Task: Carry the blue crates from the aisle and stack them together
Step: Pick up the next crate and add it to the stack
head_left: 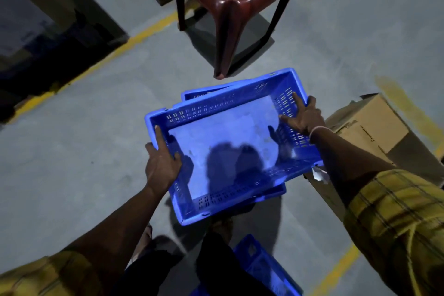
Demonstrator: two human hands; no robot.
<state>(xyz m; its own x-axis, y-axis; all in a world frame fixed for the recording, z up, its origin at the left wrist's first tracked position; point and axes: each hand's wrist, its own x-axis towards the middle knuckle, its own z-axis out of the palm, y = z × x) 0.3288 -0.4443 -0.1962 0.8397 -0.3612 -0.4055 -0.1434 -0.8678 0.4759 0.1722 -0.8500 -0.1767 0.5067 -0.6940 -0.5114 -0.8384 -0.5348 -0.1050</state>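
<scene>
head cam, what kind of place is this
Most likely a warehouse or storeroom. The bare concrete floor carries painted yellow lines like aisle markings, a cardboard carton sits at the right, and both hands hold an empty blue crate over another one.

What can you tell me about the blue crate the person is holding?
The blue crate is a shallow plastic rectangle, open on top and empty, with rows of slots in its walls and a smooth floor. It is skewed and slightly tilted. The left hand grips one short wall, the right hand grips the other. It sits just over a second crate, whose rim peeks out beneath; whether they touch is unclear.
</scene>
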